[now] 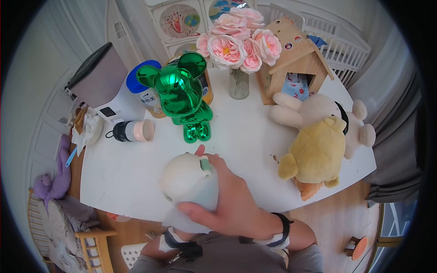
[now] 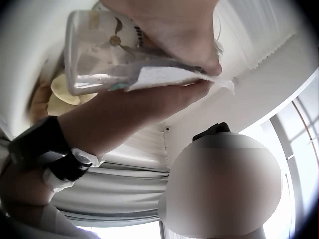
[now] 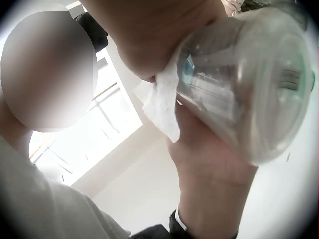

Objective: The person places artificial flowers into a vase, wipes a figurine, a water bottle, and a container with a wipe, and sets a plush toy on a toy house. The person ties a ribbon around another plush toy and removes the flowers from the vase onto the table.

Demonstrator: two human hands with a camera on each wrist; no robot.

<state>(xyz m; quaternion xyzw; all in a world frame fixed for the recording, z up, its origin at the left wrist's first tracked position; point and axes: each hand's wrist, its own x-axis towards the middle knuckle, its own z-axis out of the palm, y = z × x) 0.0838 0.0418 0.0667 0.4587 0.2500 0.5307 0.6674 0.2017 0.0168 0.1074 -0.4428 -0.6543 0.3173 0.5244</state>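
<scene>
Close over the table's front edge is a clear water bottle [image 1: 182,175] with a domed cream lid and a green latch [image 1: 205,164]. My right hand [image 1: 236,195] grips its side, thumb across the front, with a thin white tissue [image 3: 168,102] between hand and bottle. My left hand [image 3: 214,154] holds the bottle from the other side; the head view hides most of it behind the bottle. A brown bear-like print [image 2: 117,39] shows on the bottle wall in the left wrist view. The bottle lies tilted, its base turned toward the right wrist camera.
Behind the bottle on the white table [image 1: 246,136] stands a shiny green bear figure [image 1: 180,93]. A pink-and-black cup [image 1: 136,131] lies left. A vase of pink flowers [image 1: 239,84] and a wooden house [image 1: 291,59] stand behind. Plush toys [image 1: 318,150] lie right.
</scene>
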